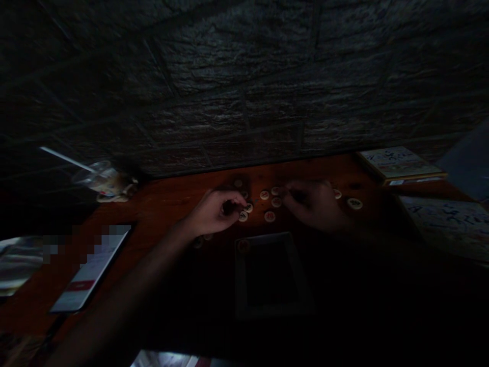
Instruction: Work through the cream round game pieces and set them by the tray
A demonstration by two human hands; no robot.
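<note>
My left hand [217, 211] is curled in a pinch, thumb and forefinger at a round Chinese chess piece [248, 207] with a dark character. Another black-marked piece [243, 216] lies right below it on the table. My right hand [311, 204] has its fingers bent together beside two red-marked pieces [275, 202]; shadow hides what its fingertips hold, if anything. Between the hands lie a red-marked piece [264, 194] and a larger one [269, 216]. Beyond my right hand is a black-marked piece [355, 204], with a red-marked piece [337, 193] partly covered by the hand.
A dim open box [301, 275] with a piece [243, 246] at its corner is in front of me. A phone [93, 270] and a plastic cup with a straw [105, 178] stand left. Two printed boxes [397, 160] lie right. A stone wall [244, 86] bounds the wooden table [179, 191].
</note>
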